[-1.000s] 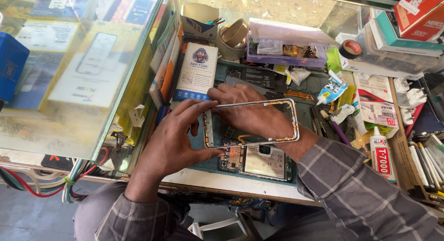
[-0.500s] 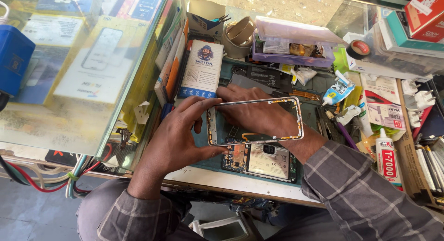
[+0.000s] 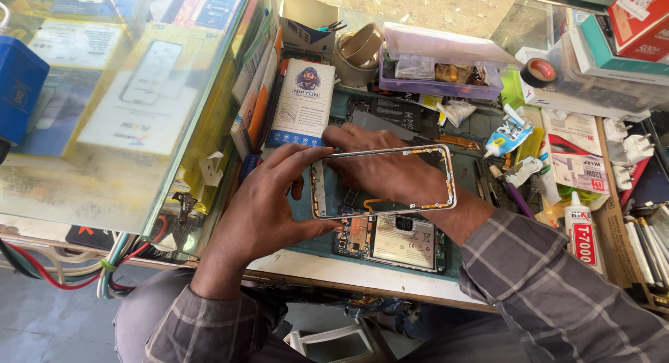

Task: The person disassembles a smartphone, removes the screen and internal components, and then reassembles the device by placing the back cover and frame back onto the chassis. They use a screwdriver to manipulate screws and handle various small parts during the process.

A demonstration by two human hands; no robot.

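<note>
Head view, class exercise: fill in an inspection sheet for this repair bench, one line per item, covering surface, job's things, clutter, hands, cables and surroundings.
Surface: teal work mat on a crowded bench, white front edge.
Job's things: phone frame, an open rectangle held above the mat; opened phone lying under it, battery and boards exposed.
Clutter: glue bottle, blue-white tube, tape rolls, purple parts box, white charger plugs.
Hands: left hand grips the frame's left end; right hand lies behind the frame, seen through it.
Cables: red, white and green wires hang below the bench's left edge.
Surroundings: glass showcase at left, holding boxed goods.
</note>
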